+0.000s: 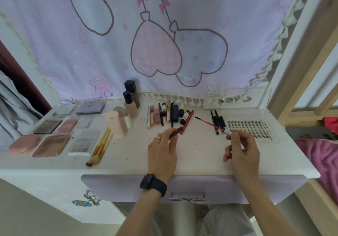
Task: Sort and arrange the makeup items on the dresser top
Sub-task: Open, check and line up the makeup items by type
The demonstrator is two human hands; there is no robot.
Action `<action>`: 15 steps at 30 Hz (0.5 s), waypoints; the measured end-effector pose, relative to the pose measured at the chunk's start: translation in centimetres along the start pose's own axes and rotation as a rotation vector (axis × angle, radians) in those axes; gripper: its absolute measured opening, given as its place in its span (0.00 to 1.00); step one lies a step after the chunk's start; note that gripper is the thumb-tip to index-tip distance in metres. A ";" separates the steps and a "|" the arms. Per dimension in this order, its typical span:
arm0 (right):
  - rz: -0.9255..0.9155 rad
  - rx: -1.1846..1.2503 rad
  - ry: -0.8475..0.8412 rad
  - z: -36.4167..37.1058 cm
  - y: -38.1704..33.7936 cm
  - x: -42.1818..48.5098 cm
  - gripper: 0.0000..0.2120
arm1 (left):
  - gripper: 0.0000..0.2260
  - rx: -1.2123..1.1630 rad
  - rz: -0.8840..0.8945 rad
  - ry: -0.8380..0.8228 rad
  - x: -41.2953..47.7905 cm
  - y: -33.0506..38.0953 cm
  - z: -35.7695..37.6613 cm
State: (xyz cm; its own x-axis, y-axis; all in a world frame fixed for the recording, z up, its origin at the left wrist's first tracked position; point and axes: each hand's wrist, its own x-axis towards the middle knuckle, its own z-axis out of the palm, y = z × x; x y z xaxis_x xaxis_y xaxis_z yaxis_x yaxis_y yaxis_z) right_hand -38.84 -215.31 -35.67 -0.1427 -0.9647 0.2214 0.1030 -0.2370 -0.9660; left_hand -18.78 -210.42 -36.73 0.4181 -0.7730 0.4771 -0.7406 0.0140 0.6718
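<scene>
Red applicator wand (210, 124), pinched at its near end in the fingers (235, 136) of the right hand (241, 150), slants over the mid tabletop (201, 151). The left hand (161, 150) grips a dark red tube (174, 133). Recapping seems in hand; next the wand tip must meet the tube's mouth.

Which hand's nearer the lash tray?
Right. The right hand is at the lash tray's front-left corner; the left hand is far off to its left.
</scene>
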 end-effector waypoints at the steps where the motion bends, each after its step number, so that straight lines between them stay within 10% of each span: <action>1: 0.009 0.011 0.006 0.0 -0.1 0.0 0.04 | 0.11 -0.035 -0.021 -0.011 0.0 -0.1 0.0; 7: 0.152 0.098 0.006 -0.9 -0.8 0.1 0.06 | 0.10 -0.243 -0.182 -0.029 0.8 0.5 -0.6; 15: 0.042 -0.389 0.044 -6.1 -0.6 -3.6 0.06 | 0.08 -0.349 -0.365 -0.301 2.0 4.8 -0.1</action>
State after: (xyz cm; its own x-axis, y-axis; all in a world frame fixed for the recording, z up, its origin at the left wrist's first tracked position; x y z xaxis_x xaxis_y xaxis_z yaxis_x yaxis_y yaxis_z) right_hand -44.34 -210.96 -36.75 -0.1894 -0.9647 0.1829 -0.2696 -0.1280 -0.9544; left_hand -21.44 -211.85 -32.53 0.4081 -0.9124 0.0319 -0.3385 -0.1188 0.9334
